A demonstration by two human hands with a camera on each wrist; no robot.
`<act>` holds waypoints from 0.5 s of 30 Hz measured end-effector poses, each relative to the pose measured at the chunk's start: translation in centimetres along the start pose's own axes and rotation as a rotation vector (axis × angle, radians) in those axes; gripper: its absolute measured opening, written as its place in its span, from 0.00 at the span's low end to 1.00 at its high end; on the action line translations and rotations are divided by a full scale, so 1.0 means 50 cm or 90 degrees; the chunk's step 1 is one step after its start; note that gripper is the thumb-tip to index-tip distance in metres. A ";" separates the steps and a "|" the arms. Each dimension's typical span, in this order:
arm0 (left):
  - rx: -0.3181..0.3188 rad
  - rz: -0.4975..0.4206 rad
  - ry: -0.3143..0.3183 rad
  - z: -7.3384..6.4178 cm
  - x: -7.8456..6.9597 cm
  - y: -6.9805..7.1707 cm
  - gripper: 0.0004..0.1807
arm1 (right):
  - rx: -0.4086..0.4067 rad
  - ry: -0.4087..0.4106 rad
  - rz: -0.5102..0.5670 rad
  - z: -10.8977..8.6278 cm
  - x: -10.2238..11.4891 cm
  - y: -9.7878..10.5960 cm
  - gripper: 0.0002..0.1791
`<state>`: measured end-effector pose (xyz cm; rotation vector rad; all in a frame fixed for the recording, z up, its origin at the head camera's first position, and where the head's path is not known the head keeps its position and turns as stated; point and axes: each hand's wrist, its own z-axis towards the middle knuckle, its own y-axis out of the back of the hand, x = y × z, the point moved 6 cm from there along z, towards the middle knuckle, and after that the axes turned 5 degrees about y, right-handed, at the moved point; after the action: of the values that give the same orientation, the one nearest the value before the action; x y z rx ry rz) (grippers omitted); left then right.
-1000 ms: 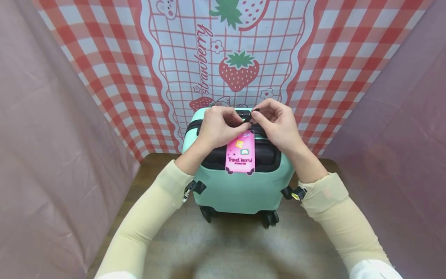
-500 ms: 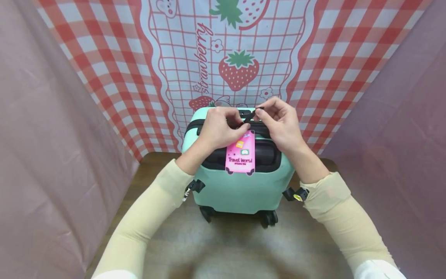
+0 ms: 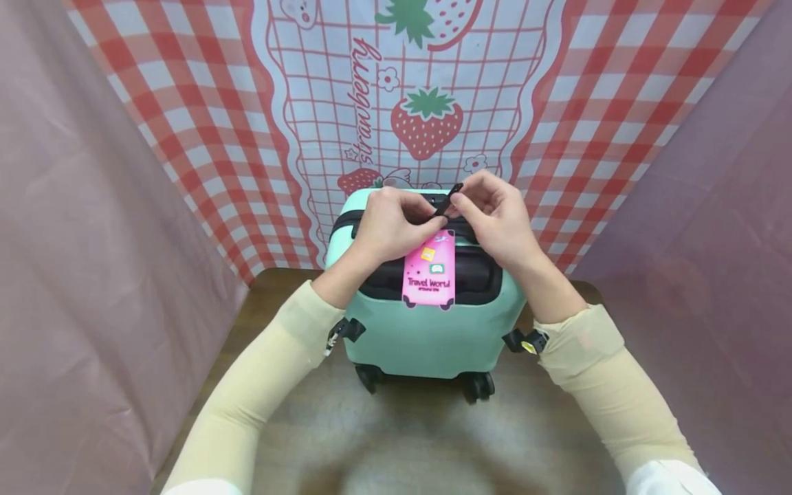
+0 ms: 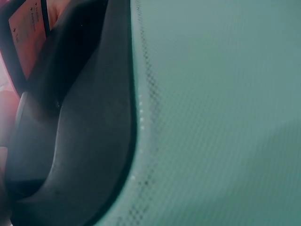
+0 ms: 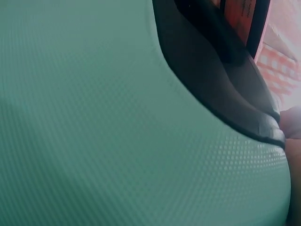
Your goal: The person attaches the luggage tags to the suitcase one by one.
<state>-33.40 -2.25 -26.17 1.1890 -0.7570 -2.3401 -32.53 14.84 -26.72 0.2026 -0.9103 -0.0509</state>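
A mint-green suitcase [image 3: 427, 344] with a black handle recess stands upright in the middle of the head view. Against its upper part hangs a pink luggage tag [image 3: 429, 275] printed "Travel World". My left hand [image 3: 392, 227] pinches the tag's black strap [image 3: 448, 199] low down, just above the tag. With thumb and fingertips, my right hand [image 3: 501, 220] holds the strap's upper end, which points up and right. In both wrist views the suitcase shell [image 4: 216, 117] fills most of the picture. The tag's orange-red back [image 5: 241, 21] shows at the right wrist view's top right.
The suitcase's black wheels [image 3: 478, 387] stand on a wooden tabletop [image 3: 396, 440]. Close behind rises a strawberry-print checked cloth [image 3: 427, 130]. Mauve drapes [image 3: 93, 240] hang on the left and right sides.
My right hand has shifted slightly up and right, drawing more of the strap into sight, and the strap's end now tilts upward. The left hand and tag have barely moved.
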 end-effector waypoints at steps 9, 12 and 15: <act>0.001 0.021 -0.009 0.010 0.002 0.007 0.09 | -0.014 0.045 -0.035 0.013 0.005 -0.008 0.06; -0.001 0.022 -0.008 0.020 0.011 0.004 0.10 | -0.010 0.047 -0.028 0.022 -0.003 -0.009 0.07; 0.000 0.011 0.010 0.028 0.025 0.001 0.10 | -0.005 0.034 -0.012 0.028 -0.014 -0.010 0.05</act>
<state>-35.24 -2.59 -26.21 1.1945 -0.7594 -2.3138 -34.07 14.21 -26.53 0.2048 -0.8541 -0.0663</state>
